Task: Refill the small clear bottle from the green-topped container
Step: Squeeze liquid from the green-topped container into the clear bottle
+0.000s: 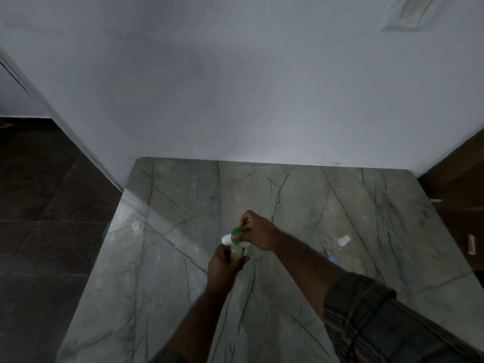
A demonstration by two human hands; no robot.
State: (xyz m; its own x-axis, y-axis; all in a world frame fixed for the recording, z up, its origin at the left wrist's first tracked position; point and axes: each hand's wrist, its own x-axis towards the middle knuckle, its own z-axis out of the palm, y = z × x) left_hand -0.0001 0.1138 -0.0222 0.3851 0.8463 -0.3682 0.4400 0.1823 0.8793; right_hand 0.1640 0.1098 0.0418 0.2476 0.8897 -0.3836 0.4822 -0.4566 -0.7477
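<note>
While the left hand [224, 261] curls round the small clear bottle [235, 254] and holds it upright near the middle of the desk [288, 297], the right hand [258, 231] sits at the bottle's 1 o'clock. Its fingertips are pinched on the green end of the green-topped container [227, 239]. That container lies tipped on its side directly over the bottle's mouth, with the white body pointing out toward 9 o'clock. Pale liquid shows in the bottle; whether anything is running right now is too dim to tell.

On handling, both pieces look like light plastic with little weight in them. The bottle looks thin-walled, so a hard squeeze would likely push liquid back up. A gentle wrap low on the body, as the left hand has it, seems the right hold and leaves the neck free. The container looks smooth and glossy and would probably turn slick if any liquid creeps onto it. A pinch at the green collar steers the tilt well but gives little purchase. A hold further along the white body would likely be steadier.

Out at 3 o'clock from the hands a small white cap [343, 240] lies on the desk, a thin blue-tipped piece [332, 259] lies at 4 o'clock, and a small clear scrap [136, 227] is well apart at 9 o'clock.
</note>
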